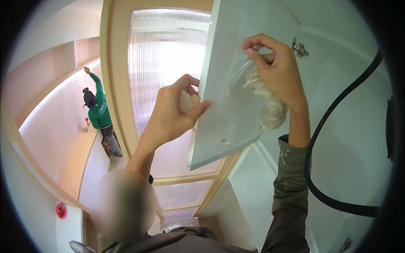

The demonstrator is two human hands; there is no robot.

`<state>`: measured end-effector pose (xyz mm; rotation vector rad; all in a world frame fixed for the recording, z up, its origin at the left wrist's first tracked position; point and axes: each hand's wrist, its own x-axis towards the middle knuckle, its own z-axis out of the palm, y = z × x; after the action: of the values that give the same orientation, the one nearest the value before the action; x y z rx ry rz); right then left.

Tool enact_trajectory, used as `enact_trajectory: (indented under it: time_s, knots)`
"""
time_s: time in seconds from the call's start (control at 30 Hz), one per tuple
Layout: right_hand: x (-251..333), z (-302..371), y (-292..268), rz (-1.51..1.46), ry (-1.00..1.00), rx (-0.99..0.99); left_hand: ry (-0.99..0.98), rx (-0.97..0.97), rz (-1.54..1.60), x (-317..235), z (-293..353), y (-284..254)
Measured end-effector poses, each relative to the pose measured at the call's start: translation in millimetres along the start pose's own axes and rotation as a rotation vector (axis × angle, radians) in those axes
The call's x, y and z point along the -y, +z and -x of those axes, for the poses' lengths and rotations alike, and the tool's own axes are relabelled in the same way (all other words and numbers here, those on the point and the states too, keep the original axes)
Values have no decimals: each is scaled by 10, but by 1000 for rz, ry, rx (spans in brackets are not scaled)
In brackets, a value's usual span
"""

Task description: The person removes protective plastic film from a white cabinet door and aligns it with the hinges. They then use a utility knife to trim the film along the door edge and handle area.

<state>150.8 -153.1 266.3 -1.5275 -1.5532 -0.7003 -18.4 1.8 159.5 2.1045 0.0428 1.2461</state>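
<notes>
A white cabinet door (236, 97) hangs swung out in front of me. At its left edge my left hand (173, 105) curls closed around a small whitish crumpled wad (189, 102), mostly hidden by the palm; the thumb reaches toward the door edge. Higher up, in front of the door's face, my right hand (274, 63) pinches a strip of clear plastic film (241, 69) between thumb and forefinger. Under that palm dangles a crumpled off-white bundle (274, 113); whether it is cloth or plastic I cannot tell.
A metal hinge (300, 48) joins door and cabinet. A thick black cable (333, 114) curves past my right forearm. Behind the door stands a ribbed-glass panel (168, 84) in a wooden frame. At far left a person in green (100, 107) reaches up beside a counter (78, 162).
</notes>
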Motion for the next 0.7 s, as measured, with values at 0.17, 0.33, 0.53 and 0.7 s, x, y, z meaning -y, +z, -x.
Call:
enact_trajectory:
  time_s: [0.17,0.33,0.53,0.7]
  knots:
    - [-143,14,-173,-80,119,55,110,2,-77,14,-25,-34]
    - [-177,-20,-223,-43,123,74,130,-13,-91,-17,-41,-45]
    - [-357,92,-230,-17,80,26,120,20,-127,65,-13,-12]
    - [-533,205,-124,90,97,2,19,27,-100,246,96,146]
